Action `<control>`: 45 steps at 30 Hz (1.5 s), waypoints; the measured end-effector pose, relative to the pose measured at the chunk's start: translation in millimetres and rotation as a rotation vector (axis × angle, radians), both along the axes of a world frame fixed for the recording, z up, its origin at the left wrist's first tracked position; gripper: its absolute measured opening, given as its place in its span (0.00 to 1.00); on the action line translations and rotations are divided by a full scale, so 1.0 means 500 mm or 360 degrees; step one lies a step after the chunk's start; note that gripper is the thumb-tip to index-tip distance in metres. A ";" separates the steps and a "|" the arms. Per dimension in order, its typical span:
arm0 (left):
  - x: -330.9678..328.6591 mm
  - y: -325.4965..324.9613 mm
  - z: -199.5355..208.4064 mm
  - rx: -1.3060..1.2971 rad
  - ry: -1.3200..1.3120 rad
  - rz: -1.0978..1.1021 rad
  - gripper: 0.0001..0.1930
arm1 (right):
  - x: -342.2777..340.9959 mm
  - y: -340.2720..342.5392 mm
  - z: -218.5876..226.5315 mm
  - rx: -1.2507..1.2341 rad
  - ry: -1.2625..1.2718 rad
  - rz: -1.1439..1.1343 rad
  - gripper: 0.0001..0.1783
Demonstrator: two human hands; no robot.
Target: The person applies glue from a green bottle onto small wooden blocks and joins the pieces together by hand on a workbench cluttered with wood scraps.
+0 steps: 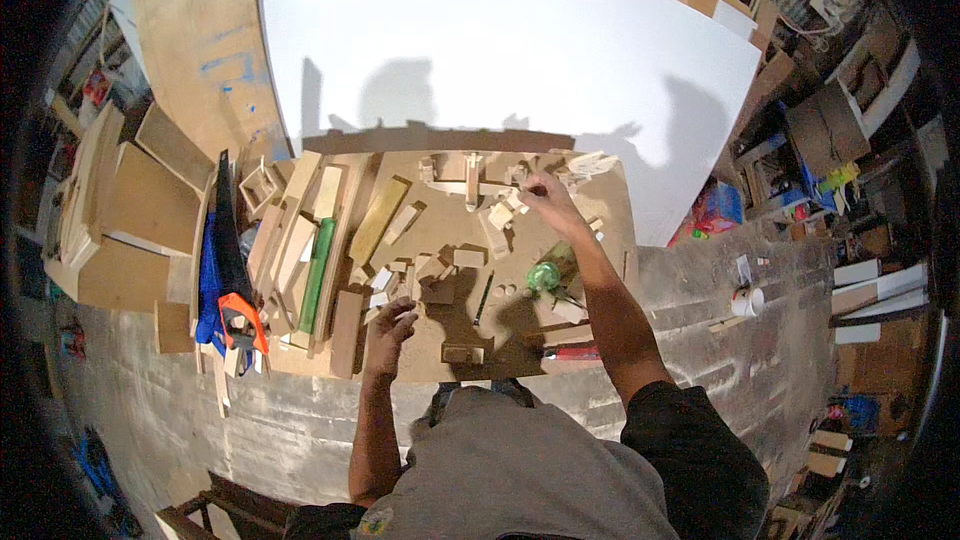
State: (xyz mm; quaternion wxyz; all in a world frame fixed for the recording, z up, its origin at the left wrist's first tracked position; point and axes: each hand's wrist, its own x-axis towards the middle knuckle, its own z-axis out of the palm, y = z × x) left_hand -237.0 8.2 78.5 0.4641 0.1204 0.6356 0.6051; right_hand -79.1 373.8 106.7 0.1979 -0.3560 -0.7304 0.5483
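Wood blocks are seemingly being handled, careful pinching needed; any grasp by right hand or left hand cannot be told.

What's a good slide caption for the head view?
Left hand nearer, right hand farther out, over a worktop strewn with wood pieces; saw at left.

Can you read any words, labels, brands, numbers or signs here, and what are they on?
None can be read.
Tall tan wooden panel: blue marks, no legible lettering.
Grey cloth shirt: small mark, too blurred.
Small pale wooden blocks: no lettering discernible.
White round container: any print is too small.
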 end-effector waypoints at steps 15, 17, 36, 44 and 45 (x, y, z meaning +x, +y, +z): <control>-0.045 -0.066 0.000 -0.0173 0.0254 0.0089 0.19 | -0.301 0.050 -0.105 0.0225 -0.0760 0.0865 0.18; -0.054 -0.076 -0.010 -0.0156 0.0274 0.0121 0.19 | -0.317 0.048 -0.113 0.0209 -0.0800 0.0913 0.19; -0.233 0.319 -0.152 -0.0878 0.2410 -0.0687 0.29 | -0.324 0.029 -0.109 0.0230 -0.0774 0.0899 0.19; -0.303 0.327 -0.175 -0.1323 0.2302 -0.0801 0.31 | -0.337 0.037 -0.031 0.0244 -0.0811 0.0826 0.17; -0.308 0.321 -0.191 -0.1339 0.2358 -0.0721 0.32 | -0.347 0.041 -0.034 0.0309 -0.0788 0.0860 0.17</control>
